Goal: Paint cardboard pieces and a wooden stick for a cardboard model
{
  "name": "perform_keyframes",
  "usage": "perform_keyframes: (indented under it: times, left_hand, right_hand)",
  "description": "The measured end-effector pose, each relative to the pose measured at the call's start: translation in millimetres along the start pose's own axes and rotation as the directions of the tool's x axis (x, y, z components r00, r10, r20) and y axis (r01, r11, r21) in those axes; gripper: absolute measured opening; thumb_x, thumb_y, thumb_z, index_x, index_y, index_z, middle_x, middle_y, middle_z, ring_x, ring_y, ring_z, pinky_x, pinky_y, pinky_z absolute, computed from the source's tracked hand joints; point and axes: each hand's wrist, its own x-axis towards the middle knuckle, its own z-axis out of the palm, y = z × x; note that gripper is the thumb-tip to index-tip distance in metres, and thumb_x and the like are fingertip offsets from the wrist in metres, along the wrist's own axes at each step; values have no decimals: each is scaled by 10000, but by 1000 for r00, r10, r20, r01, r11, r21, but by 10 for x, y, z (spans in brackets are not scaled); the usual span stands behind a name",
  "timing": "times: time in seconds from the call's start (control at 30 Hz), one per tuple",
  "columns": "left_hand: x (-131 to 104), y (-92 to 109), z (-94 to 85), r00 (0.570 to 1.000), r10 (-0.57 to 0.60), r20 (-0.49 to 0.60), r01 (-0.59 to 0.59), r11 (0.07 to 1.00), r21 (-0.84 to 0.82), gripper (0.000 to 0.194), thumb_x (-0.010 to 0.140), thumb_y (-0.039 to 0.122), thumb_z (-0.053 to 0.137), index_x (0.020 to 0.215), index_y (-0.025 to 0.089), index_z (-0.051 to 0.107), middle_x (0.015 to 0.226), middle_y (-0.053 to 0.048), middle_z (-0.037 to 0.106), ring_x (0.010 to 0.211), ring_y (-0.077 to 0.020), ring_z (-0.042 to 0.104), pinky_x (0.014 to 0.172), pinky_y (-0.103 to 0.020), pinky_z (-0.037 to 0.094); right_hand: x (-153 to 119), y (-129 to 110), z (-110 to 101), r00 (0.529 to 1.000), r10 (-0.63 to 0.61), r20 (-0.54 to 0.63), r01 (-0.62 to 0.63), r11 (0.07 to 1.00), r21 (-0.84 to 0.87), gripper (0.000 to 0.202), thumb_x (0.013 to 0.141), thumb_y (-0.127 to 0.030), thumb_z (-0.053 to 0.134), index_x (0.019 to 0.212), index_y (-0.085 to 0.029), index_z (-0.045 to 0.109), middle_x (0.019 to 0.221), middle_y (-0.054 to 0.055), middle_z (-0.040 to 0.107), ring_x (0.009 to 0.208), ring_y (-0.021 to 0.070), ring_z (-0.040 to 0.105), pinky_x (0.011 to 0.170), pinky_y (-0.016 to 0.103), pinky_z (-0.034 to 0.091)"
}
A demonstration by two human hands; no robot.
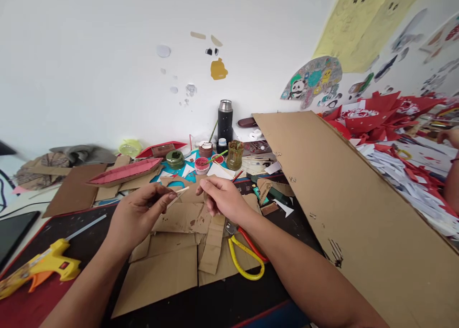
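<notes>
Between the thumb and fingers of my left hand [141, 215] is a thin pale strip [182, 192], its free end pointing right. My right hand [224, 200] hovers just beside that end, fingers curled and pinched together; whether anything small is in them is hidden. Below both hands lie cut cardboard pieces [167, 266], some stained brown. Scissors with yellow and red handles [247, 258] rest on the cardboard under my right forearm. To the left of my left forearm, a yellow glue gun [53, 262] lies with a glue stick out of its back.
A large cardboard panel [344, 189] slopes along the right side. Paint jars [234, 156] and a black thermos [225, 125] stand by the wall. A pink-lined cardboard boat [125, 171] lies at back left. Another person's arm [452, 180] shows at the right edge.
</notes>
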Motion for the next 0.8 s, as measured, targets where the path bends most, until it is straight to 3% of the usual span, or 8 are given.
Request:
perform_keyframes:
  times: [0.2, 0.5, 0.63, 0.7, 0.8]
  left_hand:
    - [-12, 55, 39, 999, 26, 33, -26, 999, -24, 308, 968, 506, 680, 787, 261, 725, 631, 28, 669, 581, -160, 599, 584, -279, 477]
    - [-40, 119, 157, 964, 92, 251, -87, 996, -34, 369, 993, 502, 657, 723, 250, 660, 675, 35, 654, 636, -157, 580, 622, -258, 491]
    - [-53, 121, 161, 940, 112, 323, -91, 993, -79, 381, 1000, 495, 653, 712, 249, 702, 660, 25, 696, 635, -159, 612, 635, -255, 515]
    - [-46, 104, 129, 947, 109, 303, -83, 992, -94, 372, 1009, 518, 644, 771, 253, 752, 723, 1, 752, 670, -174, 653, 649, -268, 541]
    - [-30, 73, 83, 978, 29, 205, -1, 991, -135, 329, 1001, 545, 674, 1013, 249, 815, 844, -34, 809, 693, -187, 696, 631, -284, 574]
  right_hand:
    - [-27, 9, 69, 994, 9, 105, -8, 1000, -14, 198, 1058, -378, 743, 1064, -200, 658, 604, -98, 621, 408, 77, 508, 434, 191, 430]
    - [-51, -19, 90, 992, 12, 124, -12, 1000, 4, 214, 1052, -390, 751, 1016, -197, 667, 586, -99, 617, 410, 70, 510, 444, 190, 425]
    - [-78, -47, 102, 989, 16, 144, -17, 1000, 0, 173, 1052, -360, 725, 1036, -194, 679, 565, -100, 608, 413, 82, 513, 448, 197, 438]
    - [-89, -58, 101, 986, 24, 165, -24, 1000, 1, 179, 1052, -366, 724, 1027, -195, 677, 549, -104, 588, 420, 87, 510, 458, 201, 441]
    - [-100, -71, 94, 980, 53, 194, -65, 996, 56, 232, 1037, -413, 762, 1014, -206, 661, 538, -118, 544, 427, 93, 498, 460, 209, 428]
